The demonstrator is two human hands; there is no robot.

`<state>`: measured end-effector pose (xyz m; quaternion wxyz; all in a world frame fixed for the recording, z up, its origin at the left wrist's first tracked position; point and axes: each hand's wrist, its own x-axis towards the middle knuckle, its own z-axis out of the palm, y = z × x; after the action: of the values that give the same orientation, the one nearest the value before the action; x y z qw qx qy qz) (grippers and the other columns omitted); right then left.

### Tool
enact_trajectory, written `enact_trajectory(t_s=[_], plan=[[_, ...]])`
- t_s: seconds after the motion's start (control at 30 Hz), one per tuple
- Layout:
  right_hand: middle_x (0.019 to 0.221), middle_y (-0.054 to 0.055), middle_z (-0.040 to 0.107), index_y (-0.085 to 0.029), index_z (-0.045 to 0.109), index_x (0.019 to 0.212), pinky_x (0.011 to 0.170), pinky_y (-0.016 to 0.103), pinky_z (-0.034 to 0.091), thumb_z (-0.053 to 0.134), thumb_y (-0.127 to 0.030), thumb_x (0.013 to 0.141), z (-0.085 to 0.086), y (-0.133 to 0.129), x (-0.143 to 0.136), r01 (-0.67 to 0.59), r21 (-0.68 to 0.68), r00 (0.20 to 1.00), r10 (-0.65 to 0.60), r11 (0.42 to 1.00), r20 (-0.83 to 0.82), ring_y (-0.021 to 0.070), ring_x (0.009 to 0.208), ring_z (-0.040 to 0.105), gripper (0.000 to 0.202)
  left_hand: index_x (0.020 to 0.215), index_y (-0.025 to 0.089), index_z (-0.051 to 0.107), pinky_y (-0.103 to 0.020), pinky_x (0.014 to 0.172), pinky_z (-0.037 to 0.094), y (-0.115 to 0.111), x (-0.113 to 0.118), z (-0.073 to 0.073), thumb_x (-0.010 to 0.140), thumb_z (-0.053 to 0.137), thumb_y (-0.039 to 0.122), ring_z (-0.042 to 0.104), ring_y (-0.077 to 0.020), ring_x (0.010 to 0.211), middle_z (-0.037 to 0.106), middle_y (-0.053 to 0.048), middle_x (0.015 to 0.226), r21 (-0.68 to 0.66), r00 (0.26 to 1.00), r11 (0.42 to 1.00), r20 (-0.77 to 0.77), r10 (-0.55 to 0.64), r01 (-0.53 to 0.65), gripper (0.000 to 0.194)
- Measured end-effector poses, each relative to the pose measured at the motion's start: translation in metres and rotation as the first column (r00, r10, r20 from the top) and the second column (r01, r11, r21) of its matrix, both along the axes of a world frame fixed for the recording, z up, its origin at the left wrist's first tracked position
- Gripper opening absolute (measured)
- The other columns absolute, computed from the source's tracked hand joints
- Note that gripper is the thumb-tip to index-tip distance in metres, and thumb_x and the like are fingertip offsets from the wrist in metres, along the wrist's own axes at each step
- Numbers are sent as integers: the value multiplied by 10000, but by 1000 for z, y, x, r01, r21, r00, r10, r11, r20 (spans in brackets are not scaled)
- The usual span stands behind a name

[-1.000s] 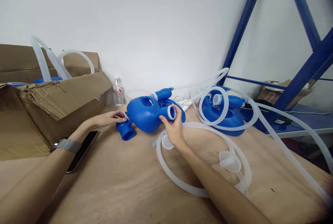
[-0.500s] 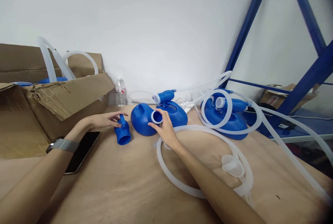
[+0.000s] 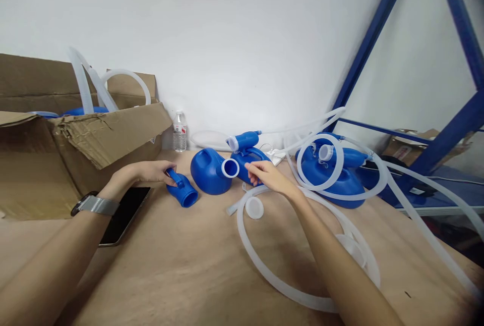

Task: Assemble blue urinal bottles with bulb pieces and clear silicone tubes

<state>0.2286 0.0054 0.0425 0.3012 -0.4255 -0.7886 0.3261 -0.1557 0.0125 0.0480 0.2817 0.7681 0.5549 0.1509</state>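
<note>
In the head view, the right hand (image 3: 263, 173) has been taken off the jug (image 3: 209, 179), and the cup (image 3: 179, 195) has been turned a bit. The right hand's fingers are curled, with nothing seen held in them, near the jug's white mouth (image 3: 230, 167). The cup is held by its handle in the left hand's (image 3: 153, 172) fingers, just beside the jug. The jug is set on the tabletop (image 3: 162, 270), its mouth facing the front. The phone (image 3: 124, 217) is seen by the left wrist. A looped tube (image 3: 289, 291) is laid under the right arm.
</note>
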Motion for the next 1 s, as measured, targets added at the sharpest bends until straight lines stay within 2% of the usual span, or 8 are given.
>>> enact_trajectory(t_s=[0.13,0.27,0.4,0.53,0.63,0.8,0.93,1.0], plan=[[773,41,697,-223,693,820,549,284,414,734,-631,757,10,-17,24,-36,-53,869,58,998,491,200,656,619,415,826,195,634,-292,681,479,-4,2,6,614,795,490,623,-251,796,688,-20,804,-36,986,999,-166,-4,-2,397],[721,17,674,-237,662,802,519,283,390,877,-497,583,-8,-22,28,-32,-115,810,93,993,578,204,612,595,402,1113,229,668,-366,820,513,-8,6,10,538,854,532,670,-354,1003,748,-92,1091,-56,974,998,-225,24,-37,675],[710,-21,634,-244,608,803,560,271,382,861,-299,591,-22,-19,25,-85,-120,861,134,989,490,196,654,583,335,1248,274,677,-399,992,470,-21,18,7,619,802,536,633,-376,1180,715,-93,1265,-73,958,995,-277,-79,61,693],[768,-16,628,-235,604,846,600,267,365,817,-278,643,-12,-22,25,-42,-51,883,61,998,465,195,722,577,298,1266,239,660,-398,980,477,-56,36,-1,764,695,533,638,-362,1156,693,-117,1275,75,953,988,-280,-111,138,582],[769,-36,605,-227,536,840,600,258,353,763,-297,699,-5,-31,18,-47,-8,945,47,999,324,167,704,547,275,1261,220,638,-411,958,485,-87,51,-7,843,633,566,639,-360,1136,687,-127,1273,107,963,980,-232,-138,166,542],[733,-83,563,-248,442,941,639,261,381,667,-236,743,-23,-50,-13,-44,11,999,44,999,-20,146,682,518,300,1397,279,529,-449,1053,452,-112,76,-16,912,561,630,583,-357,1247,623,-91,1407,163,997,984,35,-74,67,599],[869,-58,554,-253,421,968,695,284,434,777,-314,695,-38,-56,-26,-25,-37,967,15,999,-255,150,755,533,453,1386,286,514,-433,1052,485,-114,96,-20,893,578,658,582,-345,1268,617,-66,1416,159,967,987,256,-10,-32,621],[923,-35,579,-252,435,1032,728,301,458,819,-382,688,-39,-58,-26,-108,-137,926,50,985,-374,166,816,566,532,1353,276,527,-426,1029,509,-116,104,-24,897,579,646,592,-339,1259,628,-64,1399,134,939,990,344,-2,-47,590]])
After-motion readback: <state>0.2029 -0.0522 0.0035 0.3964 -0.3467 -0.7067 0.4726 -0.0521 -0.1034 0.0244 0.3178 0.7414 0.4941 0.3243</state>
